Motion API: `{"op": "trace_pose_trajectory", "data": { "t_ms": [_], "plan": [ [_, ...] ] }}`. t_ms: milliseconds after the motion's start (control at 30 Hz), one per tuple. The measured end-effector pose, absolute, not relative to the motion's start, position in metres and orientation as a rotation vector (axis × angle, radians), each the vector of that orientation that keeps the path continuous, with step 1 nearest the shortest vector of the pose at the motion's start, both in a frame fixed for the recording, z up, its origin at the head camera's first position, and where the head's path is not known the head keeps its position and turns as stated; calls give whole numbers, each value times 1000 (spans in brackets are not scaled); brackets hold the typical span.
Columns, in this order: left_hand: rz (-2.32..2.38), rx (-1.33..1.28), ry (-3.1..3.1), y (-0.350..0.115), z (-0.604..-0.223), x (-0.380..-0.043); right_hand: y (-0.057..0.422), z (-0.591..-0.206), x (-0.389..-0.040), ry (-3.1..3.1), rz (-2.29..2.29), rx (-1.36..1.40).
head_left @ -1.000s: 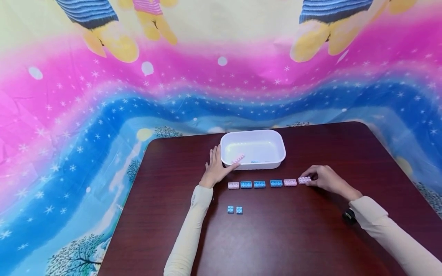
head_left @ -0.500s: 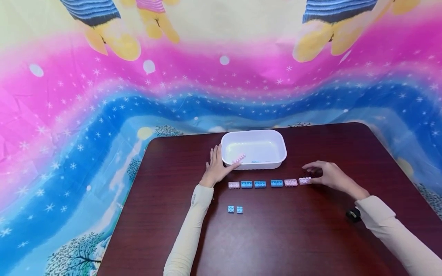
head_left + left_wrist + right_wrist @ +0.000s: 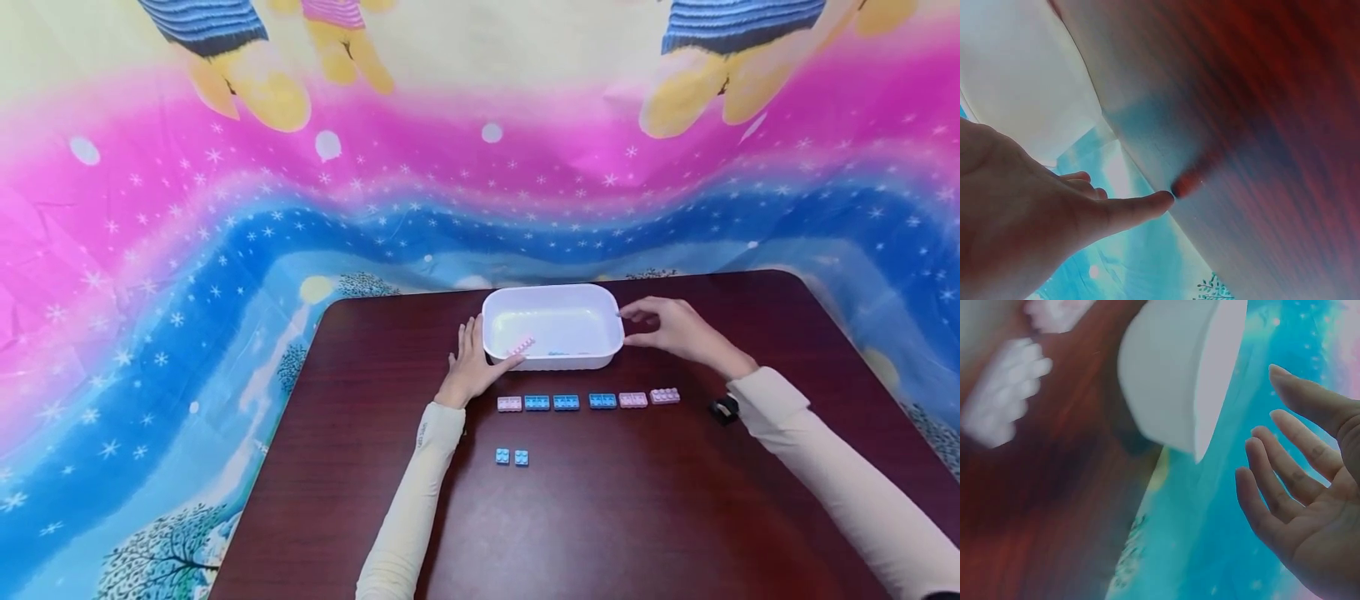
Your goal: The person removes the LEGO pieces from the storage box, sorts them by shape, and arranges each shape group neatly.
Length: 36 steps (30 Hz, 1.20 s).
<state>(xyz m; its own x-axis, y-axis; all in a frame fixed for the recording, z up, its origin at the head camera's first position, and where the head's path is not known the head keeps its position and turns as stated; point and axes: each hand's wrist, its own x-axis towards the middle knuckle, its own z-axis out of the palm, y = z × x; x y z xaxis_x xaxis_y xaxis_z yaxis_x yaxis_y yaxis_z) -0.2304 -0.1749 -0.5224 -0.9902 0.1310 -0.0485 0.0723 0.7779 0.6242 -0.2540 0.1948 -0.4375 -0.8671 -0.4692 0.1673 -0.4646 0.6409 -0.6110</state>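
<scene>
A white plastic tub stands toward the back of the table, with a pink brick and a bit of blue inside. Against its left side rests my left hand, fingers spread and thumb along the front. My right hand is at the tub's right end, fingers loosely bent and holding nothing; the right wrist view shows its palm bare. In front of the tub runs a row of bricks: a pink one, blue ones, another pink one, and a pale pink brick at the right end.
Nearer the front lie two small light blue bricks, side by side. The dark wooden table has its back edge close behind the tub. A patterned cloth hangs beyond it.
My right hand has let go of the pale pink brick at the row's right end and moved up and left to the tub. My left hand stays in place.
</scene>
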Motion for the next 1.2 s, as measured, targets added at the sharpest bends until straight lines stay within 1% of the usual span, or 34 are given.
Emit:
{"op": "trace_pose_trajectory", "data": {
  "t_ms": [233,467,633,833,1200],
  "plan": [
    [1010,167,2875,-174,-521,-230,146,-436,-287,2754,-975,-899],
    [1006,148,2877,-174,-521,-230,103,-448,-309,2681,-918,-1018],
    [1002,138,2875,-174,-521,-230,77,-459,-318,2635,-836,-1092],
    [1001,138,2879,-174,-523,-232,52,-472,-324,2579,-745,-1077],
    [1006,145,2878,-176,-523,-233,27,-491,-329,2482,-680,-1105]
  ]
}}
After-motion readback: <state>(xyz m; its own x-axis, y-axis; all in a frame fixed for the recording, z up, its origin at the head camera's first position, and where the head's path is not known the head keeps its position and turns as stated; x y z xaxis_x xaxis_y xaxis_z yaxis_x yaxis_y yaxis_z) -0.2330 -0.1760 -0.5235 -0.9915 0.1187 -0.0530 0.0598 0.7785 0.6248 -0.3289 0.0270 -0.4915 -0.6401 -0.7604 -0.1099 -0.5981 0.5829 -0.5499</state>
